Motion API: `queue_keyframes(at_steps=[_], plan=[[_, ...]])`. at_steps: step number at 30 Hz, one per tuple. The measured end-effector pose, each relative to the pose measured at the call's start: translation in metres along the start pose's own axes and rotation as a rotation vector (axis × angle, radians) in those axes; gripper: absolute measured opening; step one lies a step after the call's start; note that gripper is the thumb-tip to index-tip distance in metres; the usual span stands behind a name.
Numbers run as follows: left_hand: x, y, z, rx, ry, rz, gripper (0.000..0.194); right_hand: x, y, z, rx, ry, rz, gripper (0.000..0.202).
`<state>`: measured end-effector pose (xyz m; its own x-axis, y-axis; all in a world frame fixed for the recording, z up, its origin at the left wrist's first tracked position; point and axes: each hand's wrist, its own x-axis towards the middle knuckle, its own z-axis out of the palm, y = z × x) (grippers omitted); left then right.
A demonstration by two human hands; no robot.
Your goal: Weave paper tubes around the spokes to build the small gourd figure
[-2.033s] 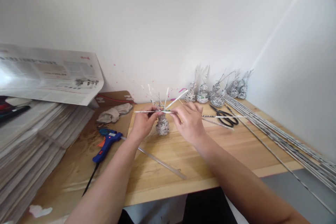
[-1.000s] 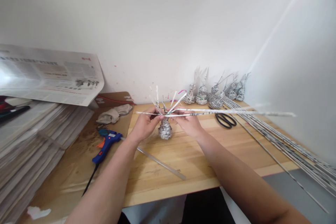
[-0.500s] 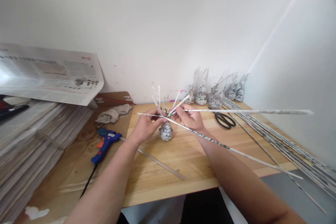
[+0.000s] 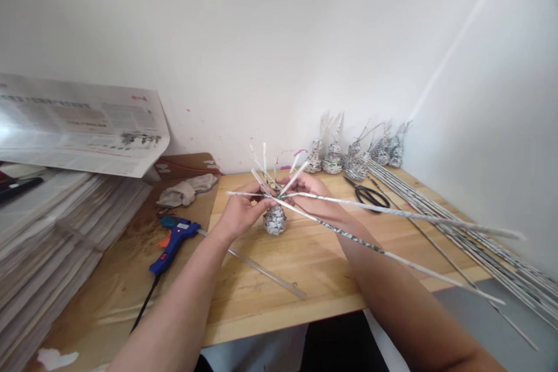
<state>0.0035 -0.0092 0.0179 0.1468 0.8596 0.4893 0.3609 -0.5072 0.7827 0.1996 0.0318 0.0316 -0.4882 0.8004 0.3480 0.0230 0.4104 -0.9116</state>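
A small woven newspaper piece point(image 4: 274, 221) rests on the wooden table, with several short paper sticks fanning up from its top. My left hand point(image 4: 244, 209) is closed on its neck from the left, thumb in front. Behind the sticks on the right is my right hand point(image 4: 309, 186), its fingers bent near the neck and partly hidden, so what they grip is unclear. Two long paper strips stretch to the right from the neck; the upper strip point(image 4: 375, 207) crosses in front of my right hand, and the lower strip point(image 4: 349, 236) passes over my right forearm.
Scissors point(image 4: 370, 195) and a bundle of paper sticks point(image 4: 436, 221) lie at the right. Several woven pieces point(image 4: 333, 157) stand by the wall. At left are a blue glue gun point(image 4: 174, 246), a clear rod point(image 4: 268, 273), a cloth point(image 4: 185, 190) and stacked newspapers point(image 4: 65, 244).
The upper long strip has swung downward at its far end. My right hand has moved back behind the upright sticks. My left hand keeps its place at the neck.
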Motion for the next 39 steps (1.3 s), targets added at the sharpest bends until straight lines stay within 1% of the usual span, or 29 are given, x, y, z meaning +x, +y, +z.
queue_keyframes(at_steps=[4,6,10,14,16,19,21,23,25,28,31,34,36,39], plan=[[-0.001,0.005,0.003,0.005,0.005,0.033,0.017,0.002,0.0,0.002,0.063,-0.011,0.107,0.019],[-0.002,0.008,0.005,0.01,0.003,0.049,0.015,0.004,0.0,0.002,0.063,-0.017,0.109,0.019],[-0.003,0.013,0.008,0.017,0.023,0.064,0.015,0.004,0.005,0.002,0.13,-0.026,0.06,0.027],[-0.004,0.015,0.01,0.026,0.062,0.042,0.017,0.003,0.008,0.004,0.243,-0.029,0.09,0.03],[-0.004,0.017,0.011,0.031,0.08,0.016,0.018,0.003,0.009,0.005,0.261,-0.026,0.105,0.029],[-0.004,0.019,0.011,0.046,0.117,-0.033,0.02,0.002,0.01,0.007,0.321,-0.066,0.123,0.023],[-0.003,0.019,0.011,0.063,0.137,-0.066,0.021,0.002,0.01,0.009,0.348,-0.042,0.123,0.024],[-0.003,0.02,0.011,0.079,0.151,-0.09,0.021,0.002,0.009,0.012,0.336,0.066,0.098,0.028],[-0.003,0.018,0.011,0.086,0.162,-0.099,0.022,0.001,0.008,0.016,0.285,0.18,0.051,0.031],[-0.002,0.015,0.01,0.089,0.181,-0.099,0.02,-0.002,0.006,0.02,0.132,0.253,-0.045,0.029],[-0.001,0.012,0.01,0.073,0.188,-0.077,0.017,-0.007,0.004,0.02,-0.126,0.249,-0.177,0.037],[-0.001,0.011,0.009,0.057,0.177,-0.045,0.016,-0.009,0.003,0.017,-0.373,0.188,-0.337,0.035],[-0.001,0.01,0.009,0.069,0.177,-0.05,0.016,-0.008,0.005,0.015,-0.46,0.203,-0.409,0.029],[-0.001,0.01,0.008,0.103,0.186,-0.076,0.017,-0.005,0.008,0.014,-0.505,0.247,-0.441,0.021]])
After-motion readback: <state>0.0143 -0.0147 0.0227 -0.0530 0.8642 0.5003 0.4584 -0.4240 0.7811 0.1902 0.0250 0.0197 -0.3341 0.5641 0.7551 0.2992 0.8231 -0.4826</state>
